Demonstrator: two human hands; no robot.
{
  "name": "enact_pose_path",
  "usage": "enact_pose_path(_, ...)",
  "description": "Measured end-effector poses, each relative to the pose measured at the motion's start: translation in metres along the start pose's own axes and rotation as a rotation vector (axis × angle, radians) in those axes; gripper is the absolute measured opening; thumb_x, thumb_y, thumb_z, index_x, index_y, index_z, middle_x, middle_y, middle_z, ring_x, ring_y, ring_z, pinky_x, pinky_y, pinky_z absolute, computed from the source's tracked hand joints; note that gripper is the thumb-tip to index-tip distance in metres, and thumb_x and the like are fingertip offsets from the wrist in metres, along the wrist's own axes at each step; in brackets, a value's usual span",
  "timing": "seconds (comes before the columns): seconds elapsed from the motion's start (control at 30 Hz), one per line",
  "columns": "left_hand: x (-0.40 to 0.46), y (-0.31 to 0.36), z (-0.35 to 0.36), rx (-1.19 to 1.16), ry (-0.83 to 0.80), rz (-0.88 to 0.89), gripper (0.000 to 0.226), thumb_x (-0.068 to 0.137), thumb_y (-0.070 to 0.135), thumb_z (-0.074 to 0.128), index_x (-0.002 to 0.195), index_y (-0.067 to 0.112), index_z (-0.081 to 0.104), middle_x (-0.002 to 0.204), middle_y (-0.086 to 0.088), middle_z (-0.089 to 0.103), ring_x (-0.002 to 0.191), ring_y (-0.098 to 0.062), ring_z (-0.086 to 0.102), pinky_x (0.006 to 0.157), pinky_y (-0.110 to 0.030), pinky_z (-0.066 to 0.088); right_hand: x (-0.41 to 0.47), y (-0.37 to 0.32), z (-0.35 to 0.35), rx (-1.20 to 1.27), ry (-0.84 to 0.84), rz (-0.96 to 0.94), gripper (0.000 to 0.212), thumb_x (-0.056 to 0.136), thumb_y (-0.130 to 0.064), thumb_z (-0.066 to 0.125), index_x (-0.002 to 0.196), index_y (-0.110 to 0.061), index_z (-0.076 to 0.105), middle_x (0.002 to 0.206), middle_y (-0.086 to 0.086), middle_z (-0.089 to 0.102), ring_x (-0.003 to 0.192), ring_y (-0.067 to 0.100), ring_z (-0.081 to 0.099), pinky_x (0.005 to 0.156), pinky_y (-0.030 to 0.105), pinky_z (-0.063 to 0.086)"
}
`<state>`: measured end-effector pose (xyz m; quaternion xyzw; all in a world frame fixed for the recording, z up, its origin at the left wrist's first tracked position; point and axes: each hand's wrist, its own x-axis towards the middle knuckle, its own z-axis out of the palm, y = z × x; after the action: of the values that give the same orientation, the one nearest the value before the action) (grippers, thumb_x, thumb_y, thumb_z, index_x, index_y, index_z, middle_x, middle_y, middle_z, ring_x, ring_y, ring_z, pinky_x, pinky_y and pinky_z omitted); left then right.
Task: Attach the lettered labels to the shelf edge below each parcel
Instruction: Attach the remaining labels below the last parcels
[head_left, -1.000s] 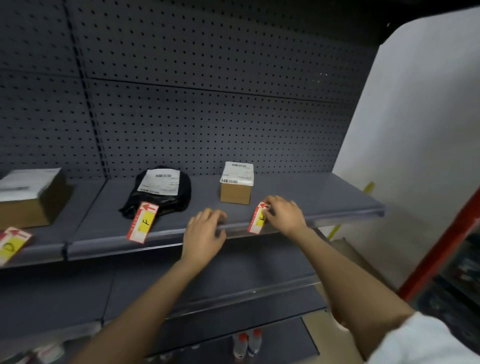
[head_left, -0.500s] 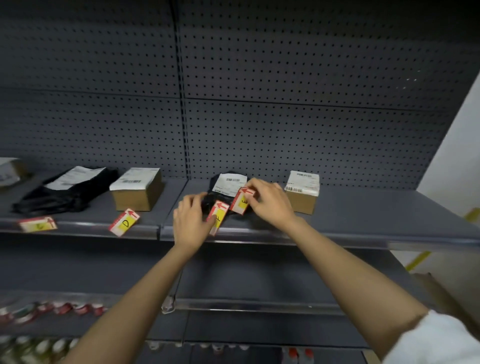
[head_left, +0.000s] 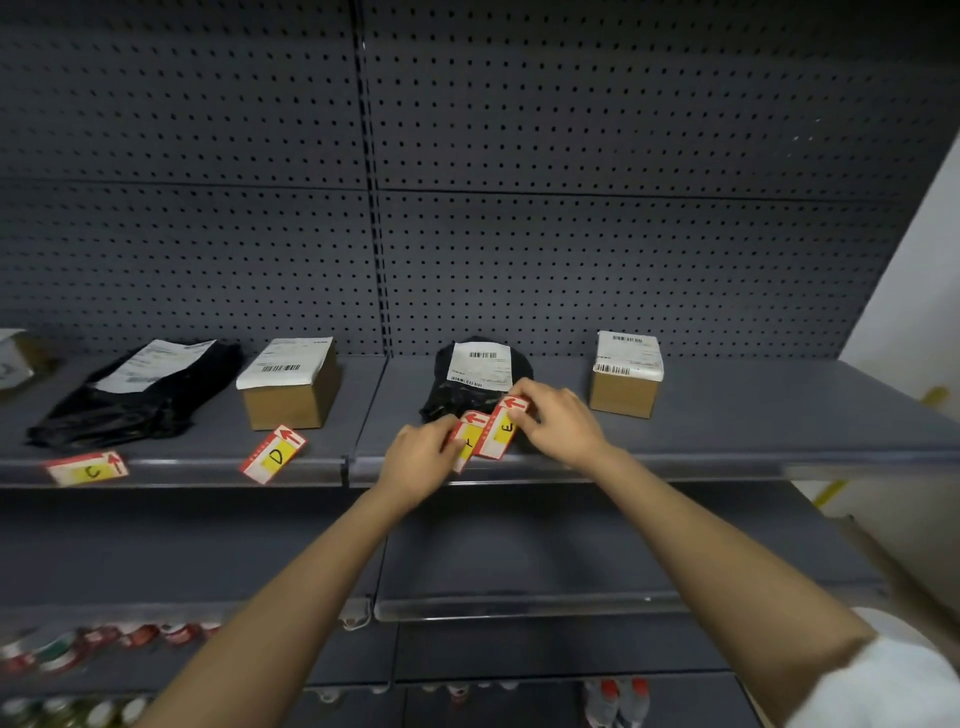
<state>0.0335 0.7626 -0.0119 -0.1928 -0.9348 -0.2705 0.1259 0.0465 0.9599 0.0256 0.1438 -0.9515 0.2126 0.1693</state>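
Observation:
My left hand (head_left: 422, 460) pinches the red-and-yellow F label (head_left: 470, 435) at the shelf edge (head_left: 675, 460). Beside it, my right hand (head_left: 558, 420) holds the E label (head_left: 503, 427), just in front of a black parcel bag (head_left: 467, 387) with a white shipping sticker. The two labels touch or overlap. A small cardboard box (head_left: 623, 382) stands to the right of my right hand. Further left, the D label (head_left: 274, 455) lies tilted below another cardboard box (head_left: 291, 384), and the C label (head_left: 87, 468) lies below a flat black bag (head_left: 135, 395).
A grey pegboard wall backs the shelf. A partly seen parcel (head_left: 13, 358) sits at the far left. A lower shelf (head_left: 519, 605) juts out beneath my arms, with bottles and cans (head_left: 104, 642) lower left. A white wall stands at the right.
My right hand carried the E label left from under the small box to beside the F label. My left hand took hold of the F label. The view swung left.

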Motion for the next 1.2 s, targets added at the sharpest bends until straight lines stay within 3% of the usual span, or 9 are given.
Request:
enact_pose_path(0.23, -0.015, -0.024, -0.008, 0.07, 0.012, 0.071, 0.018, 0.096, 0.025, 0.043, 0.108, 0.015, 0.052, 0.092, -0.013, 0.067, 0.094, -0.033, 0.054, 0.074, -0.036, 0.038, 0.004, -0.009, 0.011, 0.024, 0.041, 0.054, 0.011, 0.092, -0.026, 0.055, 0.102, -0.023, 0.054, 0.095, 0.0, 0.07, 0.078, 0.018, 0.058, 0.069, 0.029, 0.036)
enact_pose_path(0.33, -0.021, -0.029, -0.01, 0.032, 0.019, 0.097, 0.021, 0.095, 0.022, 0.044, 0.114, 0.016, 0.052, 0.095, -0.013, 0.069, 0.09, -0.034, 0.058, 0.077, -0.036, 0.04, 0.005, -0.018, 0.021, 0.049, 0.019, 0.016, 0.01, 0.091, -0.024, 0.056, 0.101, -0.022, 0.056, 0.094, 0.0, 0.069, 0.077, 0.016, 0.058, 0.074, 0.028, 0.037)
enact_pose_path(0.47, -0.028, -0.027, -0.01, 0.03, 0.031, 0.135, 0.025, 0.096, 0.021, 0.044, 0.119, 0.016, 0.051, 0.098, -0.014, 0.069, 0.09, -0.037, 0.059, 0.077, -0.036, 0.04, 0.005, -0.026, 0.039, -0.018, -0.048, -0.042, 0.013, 0.091, -0.027, 0.054, 0.102, -0.021, 0.057, 0.104, 0.003, 0.069, 0.096, 0.022, 0.06, 0.088, 0.035, 0.04)
enact_pose_path(0.6, -0.027, -0.024, -0.02, -0.054, 0.217, 0.171, 0.013, 0.095, 0.021, 0.045, 0.104, 0.015, 0.052, 0.086, -0.01, 0.068, 0.079, -0.03, 0.06, 0.066, -0.033, 0.039, 0.004, -0.026, 0.045, -0.025, -0.054, -0.047, 0.015, 0.092, -0.029, 0.052, 0.103, -0.021, 0.058, 0.105, 0.003, 0.067, 0.099, 0.023, 0.059, 0.094, 0.039, 0.039)
enact_pose_path(0.7, -0.016, -0.002, -0.022, -0.116, 0.284, 0.219, 0.007, 0.095, 0.022, 0.046, 0.096, 0.017, 0.051, 0.083, -0.007, 0.065, 0.076, -0.026, 0.058, 0.061, -0.033, 0.037, -0.004, -0.02, 0.041, -0.004, -0.005, -0.026, 0.021, 0.093, -0.031, 0.051, 0.11, -0.022, 0.057, 0.11, 0.003, 0.065, 0.102, 0.02, 0.058, 0.093, 0.039, 0.04)
enact_pose_path(0.83, -0.002, 0.042, 0.002, -0.098, 0.228, 0.327, 0.013, 0.094, 0.021, 0.047, 0.101, 0.014, 0.056, 0.09, -0.011, 0.069, 0.081, -0.029, 0.061, 0.063, -0.035, 0.041, -0.033, 0.004, 0.013, 0.082, 0.145, 0.095, 0.022, 0.098, -0.027, 0.041, 0.114, -0.02, 0.055, 0.113, 0.005, 0.064, 0.106, 0.021, 0.057, 0.092, 0.039, 0.04)
enact_pose_path(0.93, 0.004, 0.072, 0.029, -0.079, 0.172, 0.35, 0.013, 0.094, 0.024, 0.047, 0.096, 0.014, 0.056, 0.089, -0.012, 0.068, 0.082, -0.032, 0.061, 0.064, -0.039, 0.044, -0.062, 0.03, -0.023, 0.186, 0.219, 0.143, 0.029, 0.099, -0.036, 0.036, 0.107, -0.021, 0.06, 0.106, 0.0, 0.067, 0.101, 0.016, 0.059, 0.089, 0.038, 0.046)
enact_pose_path(1.07, 0.01, 0.117, 0.062, -0.077, 0.121, 0.419, 0.011, 0.093, 0.026, 0.048, 0.093, 0.017, 0.055, 0.084, -0.009, 0.067, 0.078, -0.03, 0.06, 0.058, -0.034, 0.037, -0.095, 0.064, -0.067, 0.199, 0.258, 0.161, 0.016, 0.089, -0.04, 0.056, 0.098, -0.028, 0.063, 0.096, -0.01, 0.069, 0.091, 0.004, 0.06, 0.082, 0.027, 0.048)
enact_pose_path(1.2, 0.015, 0.163, 0.093, -0.107, 0.079, 0.436, 0.011, 0.09, 0.029, 0.053, 0.092, 0.019, 0.055, 0.084, -0.004, 0.065, 0.079, -0.025, 0.059, 0.06, -0.031, 0.034, -0.116, 0.102, -0.089, 0.167, 0.184, 0.229, 0.003, 0.089, -0.031, 0.059, 0.09, -0.029, 0.061, 0.087, -0.008, 0.069, 0.082, 0.01, 0.061, 0.075, 0.035, 0.05)
